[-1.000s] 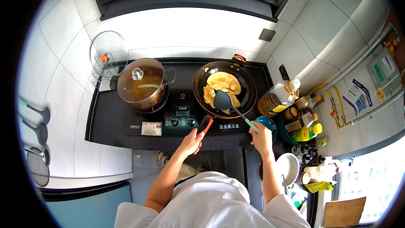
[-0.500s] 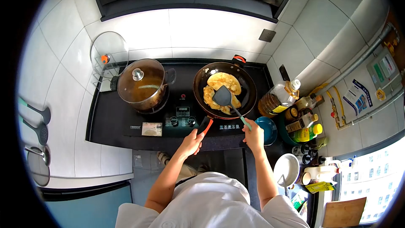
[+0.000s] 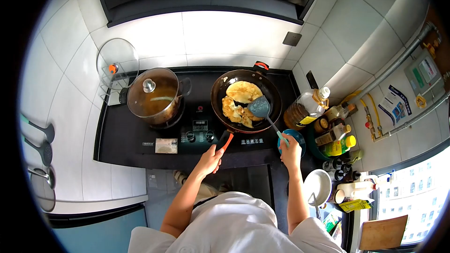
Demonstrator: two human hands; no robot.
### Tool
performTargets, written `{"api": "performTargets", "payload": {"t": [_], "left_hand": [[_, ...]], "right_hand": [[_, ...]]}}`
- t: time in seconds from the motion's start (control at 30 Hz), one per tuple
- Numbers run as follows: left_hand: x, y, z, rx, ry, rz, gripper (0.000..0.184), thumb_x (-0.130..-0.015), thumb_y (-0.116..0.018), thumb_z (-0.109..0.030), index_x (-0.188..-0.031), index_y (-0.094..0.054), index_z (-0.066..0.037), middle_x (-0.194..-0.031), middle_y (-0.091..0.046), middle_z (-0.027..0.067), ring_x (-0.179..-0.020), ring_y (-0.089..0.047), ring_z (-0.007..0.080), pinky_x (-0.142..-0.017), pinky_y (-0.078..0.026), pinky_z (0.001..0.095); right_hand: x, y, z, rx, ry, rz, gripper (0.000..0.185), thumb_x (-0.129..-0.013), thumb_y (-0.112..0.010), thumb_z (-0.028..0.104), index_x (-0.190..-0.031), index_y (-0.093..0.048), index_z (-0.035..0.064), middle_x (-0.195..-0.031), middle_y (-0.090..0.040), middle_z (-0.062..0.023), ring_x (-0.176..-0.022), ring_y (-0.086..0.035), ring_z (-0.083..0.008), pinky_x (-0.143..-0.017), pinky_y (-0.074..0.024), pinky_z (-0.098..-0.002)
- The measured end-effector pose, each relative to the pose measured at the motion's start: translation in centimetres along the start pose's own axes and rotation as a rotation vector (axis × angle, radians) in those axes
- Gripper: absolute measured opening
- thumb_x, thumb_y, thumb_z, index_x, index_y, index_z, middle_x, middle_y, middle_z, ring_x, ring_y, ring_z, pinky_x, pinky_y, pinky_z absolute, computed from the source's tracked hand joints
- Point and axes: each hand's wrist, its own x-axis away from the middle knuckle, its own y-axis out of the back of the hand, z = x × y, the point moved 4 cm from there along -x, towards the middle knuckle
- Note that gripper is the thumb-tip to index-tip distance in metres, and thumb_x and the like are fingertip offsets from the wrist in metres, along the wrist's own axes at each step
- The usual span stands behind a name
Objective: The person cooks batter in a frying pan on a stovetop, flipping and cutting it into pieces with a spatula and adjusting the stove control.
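Note:
A dark wok point(image 3: 271, 83) with a black and orange handle stands on the right part of the cooktop. My left hand point(image 3: 209, 160) is closed round that handle. In the wok lie golden-brown fried eggs point(image 3: 243, 92), in a smoother upper piece and a more broken lower one. My right hand point(image 3: 291, 152) is closed on the green-grey handle of a spatula point(image 3: 260, 107). The spatula's dark blade rests at the right side of the eggs, inside the wok; whether it reaches under them I cannot tell.
A lidded glass pot point(image 3: 153, 97) of brownish liquid stands on the cooktop's left. Right of the wok are an oil bottle point(image 3: 304, 110), a blue bowl point(image 3: 298, 136), several seasoning bottles point(image 3: 338, 146) and a white pan point(image 3: 318, 185). A glass lid point(image 3: 118, 61) leans against the left wall.
The spatula blade has moved right, from over the middle of the eggs to their right side. My right hand has shifted right and slightly down with it. My left hand keeps the wok handle.

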Motion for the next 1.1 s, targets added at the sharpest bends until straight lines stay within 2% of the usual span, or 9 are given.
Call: {"api": "performTargets", "payload": {"t": [0.23, 0.37, 0.4, 0.43, 0.5, 0.6, 0.7, 0.87, 1.1], "left_hand": [[-0.2, 0.0, 0.2, -0.015, 0.005, 0.004, 0.048, -0.1, -0.048, -0.034, -0.129, -0.034, 0.002, -0.066, -0.05, 0.0056, -0.04, -0.045, 0.0115, -0.035, -0.037, 0.0266], [-0.3, 0.1, 0.2, -0.01, -0.013, 0.017, 0.051, -0.1, -0.048, -0.034, -0.132, -0.032, 0.002, -0.066, -0.051, 0.0054, -0.041, -0.046, 0.0116, -0.035, -0.038, 0.0268], [-0.1, 0.0, 0.1, -0.013, -0.02, 0.014, 0.052, -0.1, -0.048, -0.034, -0.133, -0.031, 0.002, -0.066, -0.051, 0.0054, -0.041, -0.046, 0.0116, -0.035, -0.038, 0.0268], [0.0, 0.1, 0.0, -0.016, -0.028, 0.011, 0.053, -0.1, -0.048, -0.034, -0.134, -0.03, 0.002, -0.066, -0.051, 0.0054, -0.042, -0.046, 0.0116, -0.035, -0.038, 0.0268], [0.1, 0.0, 0.0, -0.011, -0.013, 0.01, 0.058, -0.1, -0.048, -0.035, -0.138, -0.027, 0.003, -0.066, -0.051, 0.0055, -0.043, -0.047, 0.0116, -0.036, -0.039, 0.0268], [0.3, 0.0, -0.4, -0.01, 0.005, 0.027, 0.063, -0.1, -0.048, -0.035, -0.141, -0.021, 0.004, -0.067, -0.051, 0.0056, -0.044, -0.047, 0.0116, -0.037, -0.039, 0.0268], [0.2, 0.0, -0.3, -0.019, 0.005, 0.03, 0.066, -0.1, -0.048, -0.035, -0.143, -0.018, 0.005, -0.067, -0.051, 0.0056, -0.045, -0.048, 0.0116, -0.037, -0.039, 0.0269], [0.1, 0.1, 0.0, -0.014, 0.008, 0.033, 0.065, -0.1, -0.048, -0.035, -0.143, -0.019, 0.004, -0.068, -0.05, 0.0054, -0.045, -0.047, 0.0115, -0.037, -0.04, 0.0271], [0.0, 0.1, -0.1, -0.017, 0.01, 0.037, 0.056, -0.1, -0.048, -0.036, -0.134, -0.029, 0.003, -0.068, -0.05, 0.0053, -0.045, -0.048, 0.0113, -0.038, -0.04, 0.0271]], "right_hand": [[-1.2, -2.4, -0.6, -0.275, -0.15, 0.087, 0.031, -0.095, -0.053, 0.015, -0.124, -0.058, 0.0045, -0.072, -0.06, -0.004, -0.043, -0.05, -0.0078, -0.039, -0.0404, -0.0232], [-1.7, -3.1, 0.8, -0.196, -0.03, 0.015, 0.037, -0.095, -0.054, 0.015, -0.131, -0.051, 0.0045, -0.075, -0.064, -0.0061, -0.051, -0.056, -0.0087, -0.044, -0.0449, -0.0245], [-2.1, -3.4, 0.3, -0.019, 0.123, -0.056, 0.039, -0.095, -0.054, 0.013, -0.132, -0.049, 0.0045, -0.076, -0.066, -0.0094, -0.056, -0.062, -0.0159, -0.05, -0.0493, -0.0287], [-2.4, -3.8, 0.5, 0.212, 0.264, -0.169, 0.039, -0.093, -0.054, 0.008, -0.132, -0.049, 0.0067, -0.087, -0.067, -0.0152, -0.07, -0.066, -0.0259, -0.061, -0.0527, -0.0345], [-2.3, -4.2, 0.7, 0.35, 0.431, -0.273, 0.041, -0.09, -0.053, 0.002, -0.13, -0.051, 0.009, -0.1, -0.063, -0.0179, -0.084, -0.064, -0.0334, -0.071, -0.0525, -0.0388], [-2.9, -4.6, 0.9, 0.409, 0.497, -0.25, 0.051, -0.081, -0.054, -0.006, -0.129, -0.052, 0.0106, -0.102, -0.056, -0.0159, -0.09, -0.061, -0.0336, -0.074, -0.0519, -0.0396], [-3.3, -5.5, 0.5, 0.465, 0.461, -0.182, 0.047, -0.082, -0.051, -0.007, -0.126, -0.056, 0.0093, -0.1, -0.056, -0.016, -0.085, -0.061, -0.0363, -0.074, -0.0521, -0.0413], [-2.7, -5.5, 1.0, 0.418, 0.342, 0.006, 0.05, -0.079, -0.05, -0.011, -0.124, -0.056, 0.0075, -0.103, -0.057, -0.0179, -0.089, -0.06, -0.0374, -0.075, -0.0517, -0.0429], [-1.9, -4.0, 1.1, 0.33, 0.416, -0.071, 0.059, -0.072, -0.052, -0.016, -0.126, -0.054, 0.0079, -0.103, -0.056, -0.0173, -0.088, -0.06, -0.0374, -0.075, -0.0524, -0.0423]]}}
